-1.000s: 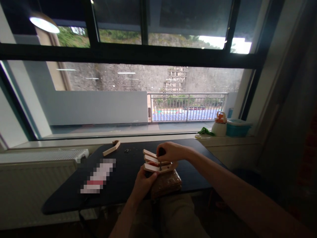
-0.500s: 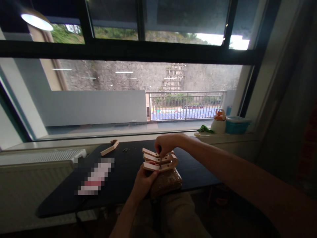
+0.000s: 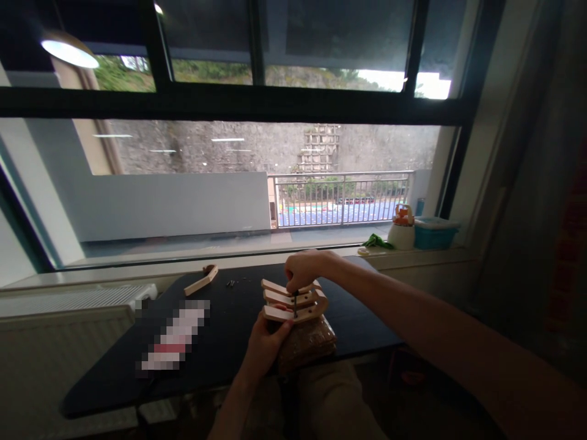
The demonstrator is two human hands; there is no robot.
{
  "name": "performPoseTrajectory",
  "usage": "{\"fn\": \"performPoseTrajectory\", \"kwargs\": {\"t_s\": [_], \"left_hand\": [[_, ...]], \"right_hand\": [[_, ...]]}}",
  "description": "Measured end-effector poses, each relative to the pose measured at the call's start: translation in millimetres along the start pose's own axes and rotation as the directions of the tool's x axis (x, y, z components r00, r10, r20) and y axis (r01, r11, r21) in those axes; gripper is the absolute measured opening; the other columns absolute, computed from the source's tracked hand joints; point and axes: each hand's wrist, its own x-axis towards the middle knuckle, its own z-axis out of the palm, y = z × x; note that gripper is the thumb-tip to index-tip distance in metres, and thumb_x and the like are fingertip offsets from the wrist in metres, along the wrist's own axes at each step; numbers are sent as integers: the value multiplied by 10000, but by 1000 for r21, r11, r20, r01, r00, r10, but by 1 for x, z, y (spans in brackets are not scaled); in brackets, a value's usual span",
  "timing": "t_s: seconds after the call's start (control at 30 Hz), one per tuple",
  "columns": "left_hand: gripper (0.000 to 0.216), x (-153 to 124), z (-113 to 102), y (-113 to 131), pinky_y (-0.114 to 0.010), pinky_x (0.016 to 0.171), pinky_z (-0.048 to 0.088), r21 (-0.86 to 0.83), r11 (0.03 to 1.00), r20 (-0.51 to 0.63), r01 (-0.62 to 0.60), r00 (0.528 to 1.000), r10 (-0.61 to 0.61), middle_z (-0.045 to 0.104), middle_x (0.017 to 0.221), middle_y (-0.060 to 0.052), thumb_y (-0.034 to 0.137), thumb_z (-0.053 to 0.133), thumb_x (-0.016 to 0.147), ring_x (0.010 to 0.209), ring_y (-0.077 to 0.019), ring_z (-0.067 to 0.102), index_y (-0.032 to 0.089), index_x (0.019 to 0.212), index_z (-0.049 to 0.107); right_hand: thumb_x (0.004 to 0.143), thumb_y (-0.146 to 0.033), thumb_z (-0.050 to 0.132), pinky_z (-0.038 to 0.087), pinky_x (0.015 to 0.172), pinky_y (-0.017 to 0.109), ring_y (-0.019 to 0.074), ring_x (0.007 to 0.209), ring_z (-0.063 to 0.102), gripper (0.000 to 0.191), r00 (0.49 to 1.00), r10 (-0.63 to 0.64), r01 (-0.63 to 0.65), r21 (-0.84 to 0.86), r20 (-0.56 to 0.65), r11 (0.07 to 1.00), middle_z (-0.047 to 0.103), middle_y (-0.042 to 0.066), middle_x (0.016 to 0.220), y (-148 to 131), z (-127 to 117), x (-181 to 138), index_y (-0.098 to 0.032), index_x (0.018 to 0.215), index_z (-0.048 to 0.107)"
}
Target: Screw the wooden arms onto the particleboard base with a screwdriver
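Observation:
In the head view, a pale wooden frame of several bent, hook-shaped slats [image 3: 280,313] rests on a brown plastic-wrapped block [image 3: 308,343] at the table's front edge. Dark holes or screw heads dot the slats. My left hand [image 3: 265,342] grips the near slat's left end, thumb on top and fingers underneath. Above the frame, my right hand [image 3: 303,269] is closed in a fist around the top of a thin upright screwdriver [image 3: 296,304]. Its handle is mostly hidden in the fist, and its tip meets the near slat.
A loose bent wooden piece [image 3: 202,282] and some small screws [image 3: 230,283] lie on the black table [image 3: 229,342]. A blurred-out pale item [image 3: 177,336] is at left. A radiator [image 3: 68,336] stands beside the table; a white bottle [image 3: 401,233] and teal box [image 3: 435,233] sit on the windowsill.
My right fist has turned slightly around the screwdriver, which now stands more clearly upright. My left hand keeps its hold. The whole view has shifted a little.

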Motion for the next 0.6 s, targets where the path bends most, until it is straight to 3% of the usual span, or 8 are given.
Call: {"fn": "performPoseTrajectory", "kwargs": {"t_s": [0.2,0.6], "left_hand": [[342,0,0,-1,-391,901,441,21,1000,4,21,1000,-21,698,965,-81,347,694,655,969,-259,618,144,925,643],[337,-1,1,1,-388,888,445,38,999,2,26,1000,-26,697,950,-86,342,686,653,955,-261,619,138,917,637]], "right_hand": [[656,-234,576,375,537,198,126,725,575,354,992,-111,111,0,59,994,686,24,923,-1,-12,-11,-176,989,679],[723,-249,558,400,605,260,200,819,599,339,997,21,-11,-117,79,993,687,84,966,-16,-17,-23,-137,1016,687]]}}
